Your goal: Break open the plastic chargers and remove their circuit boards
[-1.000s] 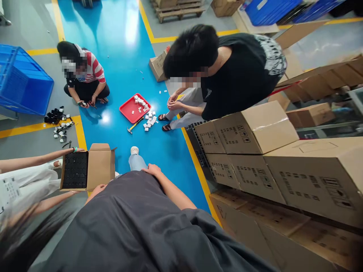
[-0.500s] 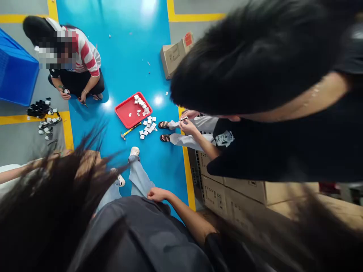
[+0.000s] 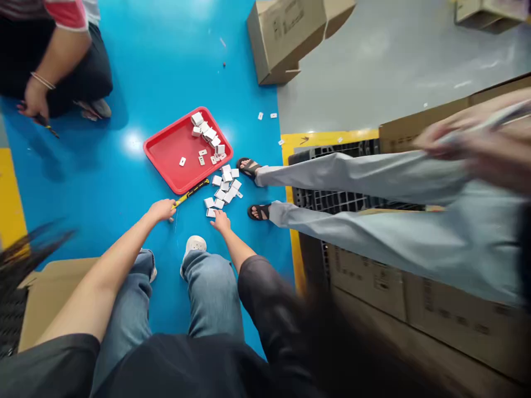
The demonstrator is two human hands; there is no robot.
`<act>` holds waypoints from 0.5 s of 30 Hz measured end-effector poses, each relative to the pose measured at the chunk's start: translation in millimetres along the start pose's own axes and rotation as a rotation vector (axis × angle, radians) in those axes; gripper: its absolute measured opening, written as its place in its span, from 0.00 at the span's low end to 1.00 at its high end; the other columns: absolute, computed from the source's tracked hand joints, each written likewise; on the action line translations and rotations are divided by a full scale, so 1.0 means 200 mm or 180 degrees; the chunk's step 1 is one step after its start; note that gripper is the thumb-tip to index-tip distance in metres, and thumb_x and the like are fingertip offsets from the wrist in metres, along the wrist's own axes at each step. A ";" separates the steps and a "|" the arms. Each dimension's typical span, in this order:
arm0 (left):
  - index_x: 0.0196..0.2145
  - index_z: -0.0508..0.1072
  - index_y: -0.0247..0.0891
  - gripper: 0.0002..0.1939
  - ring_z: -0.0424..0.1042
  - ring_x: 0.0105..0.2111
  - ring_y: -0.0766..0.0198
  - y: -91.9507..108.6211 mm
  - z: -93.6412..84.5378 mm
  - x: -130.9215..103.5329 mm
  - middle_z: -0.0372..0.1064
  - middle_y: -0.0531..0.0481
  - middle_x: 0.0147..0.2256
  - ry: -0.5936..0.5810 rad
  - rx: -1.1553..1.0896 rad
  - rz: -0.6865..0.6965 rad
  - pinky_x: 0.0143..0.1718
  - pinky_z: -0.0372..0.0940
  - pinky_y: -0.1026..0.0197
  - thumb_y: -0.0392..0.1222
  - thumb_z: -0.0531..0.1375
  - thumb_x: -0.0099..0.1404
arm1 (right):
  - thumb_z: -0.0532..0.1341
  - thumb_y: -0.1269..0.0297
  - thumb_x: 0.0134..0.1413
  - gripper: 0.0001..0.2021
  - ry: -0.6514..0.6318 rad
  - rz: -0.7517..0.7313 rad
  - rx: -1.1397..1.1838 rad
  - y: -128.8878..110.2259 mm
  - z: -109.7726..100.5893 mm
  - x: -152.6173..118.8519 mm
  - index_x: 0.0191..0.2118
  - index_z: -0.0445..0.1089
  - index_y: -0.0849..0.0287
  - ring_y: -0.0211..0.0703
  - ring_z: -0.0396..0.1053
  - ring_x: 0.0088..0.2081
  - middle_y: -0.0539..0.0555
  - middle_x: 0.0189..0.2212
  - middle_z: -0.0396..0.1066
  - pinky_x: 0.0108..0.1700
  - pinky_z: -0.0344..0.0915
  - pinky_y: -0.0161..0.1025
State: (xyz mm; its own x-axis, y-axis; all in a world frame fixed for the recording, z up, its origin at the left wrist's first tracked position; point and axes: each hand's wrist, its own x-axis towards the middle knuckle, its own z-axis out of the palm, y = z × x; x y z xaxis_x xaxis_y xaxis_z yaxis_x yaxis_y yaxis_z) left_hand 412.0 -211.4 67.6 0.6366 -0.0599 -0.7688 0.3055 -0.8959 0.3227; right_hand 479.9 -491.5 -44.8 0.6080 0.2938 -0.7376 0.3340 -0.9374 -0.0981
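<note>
On the blue floor in front of me, my left hand (image 3: 162, 210) is closed around the head end of a hammer (image 3: 191, 192) with a yellow and black handle. The hammer lies along the near edge of a red tray (image 3: 166, 172). My right hand (image 3: 221, 221) is low over the floor with its fingers stretched out, at the near edge of a pile of small white blocks (image 3: 226, 188). Its fingertips are beside the nearest block; whether they touch it I cannot tell. More white blocks (image 3: 210, 134) and a few flat white pieces (image 3: 182, 161) are in the tray.
A person in grey trousers (image 3: 373, 177) stands close on the right, sandals (image 3: 259, 212) by the pile. Another person's hand (image 3: 36, 99) holds a tool at upper left. Cardboard boxes (image 3: 286, 33) stand at the back, at right and at lower left (image 3: 62, 282).
My view has come down closer to the floor. Both my arms now reach forward; the left hand has taken hold of the hammer, and the right has come to the white blocks.
</note>
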 end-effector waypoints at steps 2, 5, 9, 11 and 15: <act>0.57 0.68 0.38 0.21 0.69 0.54 0.51 -0.18 0.26 0.54 0.69 0.39 0.55 -0.0002 0.0235 0.0173 0.51 0.65 0.57 0.45 0.51 0.70 | 0.60 0.60 0.60 0.29 0.0299 0.0101 -0.0086 0.07 0.41 0.33 0.65 0.55 0.59 0.55 0.57 0.61 0.66 0.62 0.57 0.56 0.63 0.48; 0.52 0.74 0.39 0.18 0.71 0.52 0.51 -0.33 0.43 1.02 0.73 0.41 0.52 -0.0132 0.0596 0.0363 0.51 0.64 0.59 0.41 0.58 0.65 | 0.56 0.62 0.63 0.26 0.0641 0.0198 -0.0112 0.16 0.79 0.59 0.65 0.55 0.59 0.53 0.57 0.59 0.66 0.60 0.59 0.58 0.60 0.49; 0.51 0.75 0.36 0.19 0.71 0.52 0.50 -0.41 0.36 1.20 0.73 0.38 0.51 -0.0229 0.0902 0.0410 0.52 0.64 0.58 0.38 0.58 0.62 | 0.53 0.61 0.65 0.26 0.1054 0.0187 0.0071 0.20 0.87 0.65 0.65 0.55 0.62 0.54 0.52 0.62 0.66 0.64 0.55 0.61 0.54 0.48; 0.53 0.73 0.36 0.20 0.71 0.52 0.50 -0.43 0.34 1.22 0.72 0.38 0.52 -0.0224 0.0941 0.0399 0.52 0.64 0.58 0.40 0.55 0.65 | 0.54 0.62 0.63 0.27 0.1244 0.0073 0.0197 0.20 0.85 0.67 0.66 0.55 0.61 0.54 0.49 0.64 0.64 0.67 0.51 0.63 0.51 0.48; 0.52 0.75 0.38 0.19 0.72 0.50 0.49 -0.45 0.43 1.24 0.75 0.40 0.49 -0.0365 0.0805 0.0484 0.51 0.66 0.55 0.41 0.57 0.63 | 0.54 0.64 0.61 0.26 0.1335 0.0278 0.0536 0.19 0.88 0.68 0.65 0.57 0.61 0.55 0.53 0.60 0.63 0.64 0.57 0.61 0.52 0.49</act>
State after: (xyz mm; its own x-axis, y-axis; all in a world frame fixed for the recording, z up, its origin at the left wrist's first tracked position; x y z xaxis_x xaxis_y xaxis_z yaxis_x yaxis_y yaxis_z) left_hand 482.2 -183.2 -199.1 0.5731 -0.2378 -0.7842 0.0180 -0.9531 0.3022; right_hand 448.4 -519.9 -265.4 0.8792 0.2300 -0.4173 0.1680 -0.9692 -0.1803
